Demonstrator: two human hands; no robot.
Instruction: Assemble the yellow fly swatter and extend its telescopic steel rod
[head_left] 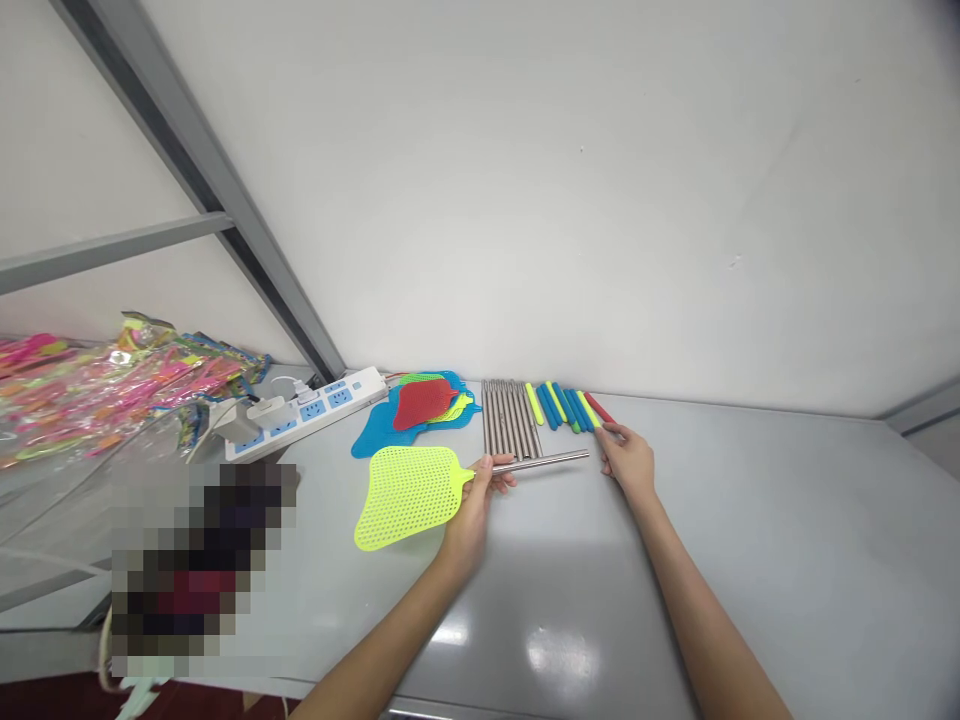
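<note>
Left hand (pixel 470 512) pinches a yellow-green plastic fly swatter head (pixel 409 497) at its neck, together with a steel rod (pixel 540 461) that sticks out to the right past the fingers. Right hand (pixel 627 461), fingers loosely spread, sits on the bench (pixel 570 590), fingertips at the end of a row of coloured foam grips (pixel 566 408), near a row of steel rods (pixel 510 418).

A white power strip (pixel 306 414) with blue socket faces lies on the grey tabletop (pixel 750 520), against the white wall (pixel 570 200). Plug adapters (pixel 266 412) occupy its sockets. Left of the strip, clear plastic packets of pink and yellow goods (pixel 112 385) lie heaped. Above it, a grey metal frame bar (pixel 187 150) runs diagonally. Below it, a pixelated patch (pixel 199 560) obscures an item.
</note>
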